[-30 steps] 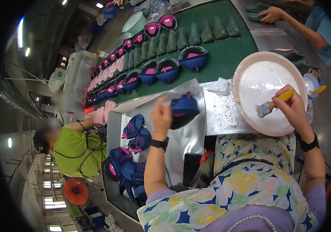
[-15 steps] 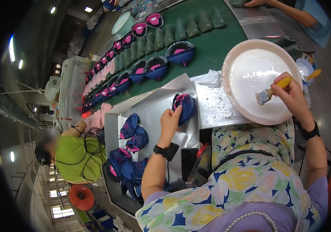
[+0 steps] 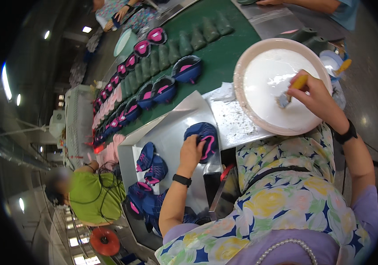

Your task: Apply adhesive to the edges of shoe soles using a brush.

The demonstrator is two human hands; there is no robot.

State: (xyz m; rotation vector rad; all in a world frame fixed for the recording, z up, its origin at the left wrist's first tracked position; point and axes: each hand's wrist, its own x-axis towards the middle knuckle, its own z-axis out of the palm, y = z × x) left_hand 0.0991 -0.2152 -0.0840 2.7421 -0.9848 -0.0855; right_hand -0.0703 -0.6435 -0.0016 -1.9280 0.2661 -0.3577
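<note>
Head camera footage showed, at far left, a co-worker in a lime-green shirt seated near a sheet-metal tray. Inside its left side lay loose navy shoe uppers with pink lining, some overlapping. To their right, the left hand had its fingers closed on the edge of one navy upper with pink trim, which sat over the tray's right part; whether it also touched the metal could not be told. Good handling here, as a judgement, called for a light but sure pinch at the rim, so that the soft shell would not fold and its opening stayed turned toward the brush side. Beyond a spattered metal plate stood the pale pink basin of white liquid. Over it the right hand grasped a yellow-handled brush, bristles angled down and leftward; whether their tips were dipped was unclear. An even load, with any excess wiped on the basin's inner wall, would likely have prevented drips on the plate or pink trim. Farthest right, a small pale cup stood beside the basin.
</note>
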